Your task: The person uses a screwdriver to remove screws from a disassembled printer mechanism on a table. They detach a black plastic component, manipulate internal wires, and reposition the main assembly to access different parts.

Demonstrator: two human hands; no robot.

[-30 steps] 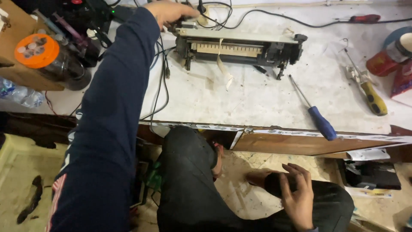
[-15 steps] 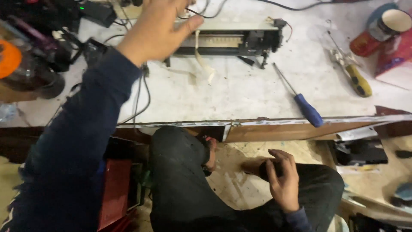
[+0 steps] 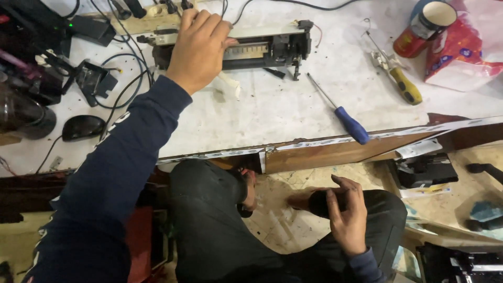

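Observation:
A long black and cream mechanical assembly (image 3: 267, 47) with rollers and small wires lies on the white worktop (image 3: 272, 110) at the far side. My left hand (image 3: 201, 47) reaches out in a dark blue sleeve and lies over the assembly's left part, fingers curled over its top. A cream strip (image 3: 230, 84) hangs from the assembly just below that hand. My right hand (image 3: 348, 215) rests on my right knee below the table edge, fingers loosely apart and holding nothing.
A blue-handled screwdriver (image 3: 348, 123) lies near the table's front edge, with a yellow-handled tool (image 3: 403, 86) further right. A red can (image 3: 427, 26) and a pink bag (image 3: 466, 47) stand at the back right. Black cables, a black bracket (image 3: 97, 78), a mouse (image 3: 83, 127) and a dark jar (image 3: 23, 112) crowd the left.
My left hand went from the assembly's far left end, opened in the air, and now lies over its left part. The right hand stayed on my knee.

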